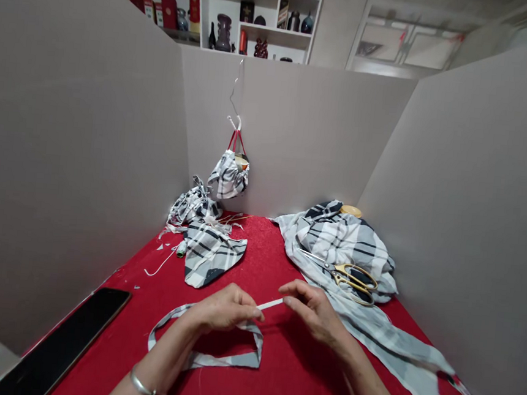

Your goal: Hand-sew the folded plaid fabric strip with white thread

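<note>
"Currently, what's held?"

"Left hand (230,305): fingers pinching a narrow white strip (269,304), material unclear. Right hand (311,309): thumb at the strip's other end; cannot tell whether pinched."

"Step?"

"Judged: straightening the strip between both sets of fingertips. Flat grey-and-white cloth band (231,360) loops below the left fingers."

"Next move?"

"Probably calls for a firm right-hand pinch."

- Fabric strip (226,361): narrow, grey-and-white, bent into a loose loop, 7 o'clock of view.
- White length (270,304): thin, straight, 6 o'clock, slanting toward 2 o'clock; link to loop hidden.
</note>
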Tool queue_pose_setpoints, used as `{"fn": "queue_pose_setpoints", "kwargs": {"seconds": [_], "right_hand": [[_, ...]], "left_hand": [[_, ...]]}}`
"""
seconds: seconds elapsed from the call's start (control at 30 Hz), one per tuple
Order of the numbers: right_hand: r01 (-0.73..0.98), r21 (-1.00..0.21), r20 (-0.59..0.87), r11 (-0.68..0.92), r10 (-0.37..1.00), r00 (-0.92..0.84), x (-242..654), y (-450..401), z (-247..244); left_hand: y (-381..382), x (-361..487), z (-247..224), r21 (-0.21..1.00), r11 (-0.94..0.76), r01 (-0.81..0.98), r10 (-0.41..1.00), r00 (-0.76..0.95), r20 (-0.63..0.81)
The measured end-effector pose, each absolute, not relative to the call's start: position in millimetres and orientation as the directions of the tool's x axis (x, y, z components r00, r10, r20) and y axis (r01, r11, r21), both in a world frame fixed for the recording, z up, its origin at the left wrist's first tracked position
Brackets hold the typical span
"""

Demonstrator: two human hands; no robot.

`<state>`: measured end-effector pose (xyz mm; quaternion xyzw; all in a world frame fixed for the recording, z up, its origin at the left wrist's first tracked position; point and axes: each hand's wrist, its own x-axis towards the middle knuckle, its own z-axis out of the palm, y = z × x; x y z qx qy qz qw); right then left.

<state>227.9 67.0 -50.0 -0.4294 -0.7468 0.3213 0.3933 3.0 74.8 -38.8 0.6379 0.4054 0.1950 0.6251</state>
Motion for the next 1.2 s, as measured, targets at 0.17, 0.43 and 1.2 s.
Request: {"fn": "queue_pose_setpoints", "kwargs": {"seconds": [0.17,0.43,1.2], "right_hand": [[0.400,-0.782,0.337,0.478,0.864,-0.373,219,63,-50],[0.396,-0.815,0.314,0.424,0.896,-0.314,211,61,-53],[0.217,-0.933,0.217,0.286,0.930,-0.297,213,56,-45]], "left_hand": [[71,9,-37,0.988,0.153,0.016,0.815,0.564,-0.136],[83,8,-43,0.980,0.046,-0.195,0.978,0.208,-0.005],[68,33,-51,0.999,-0.003,0.054,0.859,0.511,-0.025]]}}
